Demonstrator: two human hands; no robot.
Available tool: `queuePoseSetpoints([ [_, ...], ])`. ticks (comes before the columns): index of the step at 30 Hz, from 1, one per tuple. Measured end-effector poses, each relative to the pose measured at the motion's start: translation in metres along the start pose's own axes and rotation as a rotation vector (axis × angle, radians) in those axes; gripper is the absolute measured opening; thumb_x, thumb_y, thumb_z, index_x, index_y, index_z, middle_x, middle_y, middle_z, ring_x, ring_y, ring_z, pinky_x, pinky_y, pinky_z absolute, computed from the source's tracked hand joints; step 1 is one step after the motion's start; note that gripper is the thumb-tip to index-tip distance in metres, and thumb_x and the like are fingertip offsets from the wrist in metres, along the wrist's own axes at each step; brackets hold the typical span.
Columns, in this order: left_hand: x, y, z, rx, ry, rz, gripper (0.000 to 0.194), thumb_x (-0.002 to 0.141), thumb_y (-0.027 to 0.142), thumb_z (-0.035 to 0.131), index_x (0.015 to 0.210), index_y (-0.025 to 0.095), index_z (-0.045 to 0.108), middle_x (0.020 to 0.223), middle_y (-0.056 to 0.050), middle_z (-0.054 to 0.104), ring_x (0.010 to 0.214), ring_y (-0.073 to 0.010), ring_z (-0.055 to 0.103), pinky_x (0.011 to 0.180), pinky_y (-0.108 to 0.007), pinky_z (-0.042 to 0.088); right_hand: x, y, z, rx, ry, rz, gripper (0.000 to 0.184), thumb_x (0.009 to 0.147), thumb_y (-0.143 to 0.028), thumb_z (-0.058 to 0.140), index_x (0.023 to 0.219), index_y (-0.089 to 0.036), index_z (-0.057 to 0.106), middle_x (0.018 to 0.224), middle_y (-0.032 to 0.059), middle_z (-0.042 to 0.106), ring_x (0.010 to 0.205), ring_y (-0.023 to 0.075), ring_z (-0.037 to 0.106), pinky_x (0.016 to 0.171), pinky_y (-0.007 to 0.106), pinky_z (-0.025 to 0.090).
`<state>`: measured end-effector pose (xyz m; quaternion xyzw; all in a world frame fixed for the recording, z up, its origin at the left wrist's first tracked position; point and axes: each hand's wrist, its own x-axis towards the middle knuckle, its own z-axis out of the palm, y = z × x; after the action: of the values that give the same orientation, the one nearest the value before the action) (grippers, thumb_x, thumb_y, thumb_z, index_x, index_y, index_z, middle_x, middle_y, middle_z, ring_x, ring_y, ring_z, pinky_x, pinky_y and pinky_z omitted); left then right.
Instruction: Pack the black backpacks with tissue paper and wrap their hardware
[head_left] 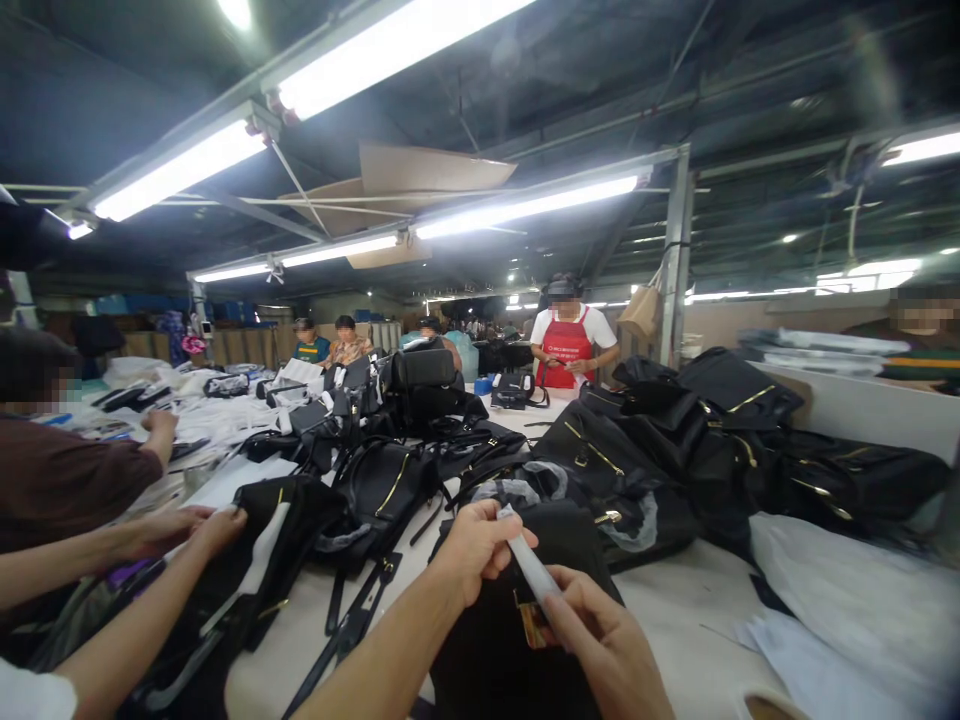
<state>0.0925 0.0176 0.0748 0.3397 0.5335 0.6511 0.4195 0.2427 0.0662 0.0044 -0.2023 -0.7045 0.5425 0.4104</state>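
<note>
A narrow white translucent strip [531,568], perhaps of wrapping, runs between my two hands over a black bag [495,660]. My left hand [472,550] pinches its upper end with closed fingers. Lower down and to the right, my right hand [592,625] grips the other end between thumb and fingers. Gold-coloured metal hardware [532,622] on the bag shows just beside my right fingers, partly hidden by them. The bag lies in front of me, its lower part cut off by the frame edge.
Black bags with gold zips [600,450] are heaped to the right and beyond. White sheeting [847,580] lies at right. On the left, a co-worker's hands [202,530] work on another black bag [262,540]. A person in a red apron [566,345] stands across the table.
</note>
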Motion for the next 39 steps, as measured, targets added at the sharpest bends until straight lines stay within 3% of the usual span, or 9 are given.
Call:
queuePoseSetpoints([
  [5, -0.004, 0.004, -0.002, 0.022, 0.015, -0.022, 0.029, 0.059, 0.034, 0.073, 0.067, 0.016, 0.052, 0.073, -0.009, 0.073, 0.043, -0.0037, 0.041, 0.041, -0.020, 0.010, -0.001, -0.006, 0.007, 0.211, 0.074, 0.131, 0.041, 0.070, -0.051, 0.072, 0.055, -0.019, 0.054, 0.059, 0.0005, 0.062, 0.059, 0.0155, 0.056, 0.060, 0.026, 0.046],
  [11, -0.006, -0.008, 0.004, 0.038, 0.146, 0.058, 0.030, 0.061, 0.040, 0.068, 0.066, 0.018, 0.049, 0.055, -0.003, 0.065, 0.044, -0.0072, 0.046, 0.044, -0.019, 0.025, -0.009, 0.007, 0.025, 0.418, -0.049, 0.228, 0.048, 0.063, -0.058, 0.077, 0.070, -0.022, 0.045, 0.054, -0.0038, 0.059, 0.053, 0.0134, 0.058, 0.052, 0.022, 0.043],
  [15, -0.006, -0.015, 0.005, 0.008, 0.142, 0.065, 0.036, 0.059, 0.045, 0.067, 0.069, 0.022, 0.043, 0.048, 0.004, 0.056, 0.038, -0.0108, 0.049, 0.040, -0.022, 0.036, 0.005, -0.008, 0.012, 0.100, -0.229, 0.260, 0.048, 0.071, -0.068, 0.060, 0.078, -0.021, 0.055, 0.057, -0.0014, 0.061, 0.051, 0.0155, 0.060, 0.044, 0.022, 0.040],
  [20, -0.005, -0.020, 0.000, 0.092, 0.130, 0.180, 0.029, 0.068, 0.038, 0.063, 0.075, 0.023, 0.039, 0.046, 0.009, 0.050, 0.029, -0.0092, 0.042, 0.031, -0.020, 0.034, 0.050, -0.055, -0.002, -0.336, -0.041, -0.027, 0.031, 0.081, -0.050, 0.053, 0.072, -0.021, 0.059, 0.059, -0.0017, 0.058, 0.056, 0.0140, 0.055, 0.052, 0.025, 0.042],
  [24, -0.008, -0.020, -0.001, 0.240, 0.208, 0.287, 0.020, 0.076, 0.030, 0.055, 0.083, 0.024, 0.038, 0.050, 0.009, 0.051, 0.032, -0.0090, 0.044, 0.031, -0.019, 0.032, 0.074, -0.066, 0.014, -0.300, -0.123, -0.004, 0.024, 0.072, -0.037, 0.065, 0.088, -0.021, 0.056, 0.065, -0.0018, 0.067, 0.059, 0.0159, 0.062, 0.058, 0.027, 0.046],
  [27, -0.010, -0.019, -0.001, 0.358, 0.270, 0.342, 0.016, 0.079, 0.026, 0.053, 0.085, 0.024, 0.039, 0.052, 0.008, 0.052, 0.035, -0.0088, 0.045, 0.033, -0.018, 0.032, 0.082, -0.058, 0.023, -0.221, -0.166, 0.043, 0.024, 0.070, -0.029, 0.063, 0.090, -0.021, 0.052, 0.059, -0.0054, 0.063, 0.052, 0.0136, 0.059, 0.051, 0.024, 0.043],
  [30, -0.011, -0.018, -0.001, 0.348, 0.236, 0.332, 0.018, 0.079, 0.025, 0.054, 0.085, 0.024, 0.037, 0.051, 0.009, 0.052, 0.034, -0.0090, 0.043, 0.033, -0.019, 0.031, 0.090, -0.049, 0.022, -0.150, -0.200, 0.099, 0.023, 0.069, -0.025, 0.059, 0.090, -0.020, 0.054, 0.055, -0.0074, 0.058, 0.049, 0.0116, 0.055, 0.042, 0.020, 0.035],
  [33, -0.012, -0.017, -0.002, 0.296, 0.207, 0.314, 0.023, 0.076, 0.023, 0.058, 0.083, 0.025, 0.035, 0.052, 0.009, 0.054, 0.032, -0.0086, 0.043, 0.033, -0.019, 0.028, 0.092, -0.048, 0.019, -0.110, -0.214, 0.070, 0.023, 0.067, -0.020, 0.058, 0.090, -0.019, 0.054, 0.052, -0.0080, 0.057, 0.049, 0.0100, 0.053, 0.046, 0.020, 0.037],
  [39, -0.012, -0.021, -0.005, 0.419, 0.342, 0.356, 0.019, 0.076, 0.018, 0.058, 0.084, 0.025, 0.042, 0.052, 0.008, 0.051, 0.040, -0.0117, 0.046, 0.043, -0.022, 0.029, 0.083, -0.062, 0.019, -0.217, -0.183, 0.064, 0.011, 0.076, -0.032, 0.057, 0.074, -0.021, 0.054, 0.054, -0.0053, 0.055, 0.052, 0.0118, 0.052, 0.044, 0.021, 0.033],
])
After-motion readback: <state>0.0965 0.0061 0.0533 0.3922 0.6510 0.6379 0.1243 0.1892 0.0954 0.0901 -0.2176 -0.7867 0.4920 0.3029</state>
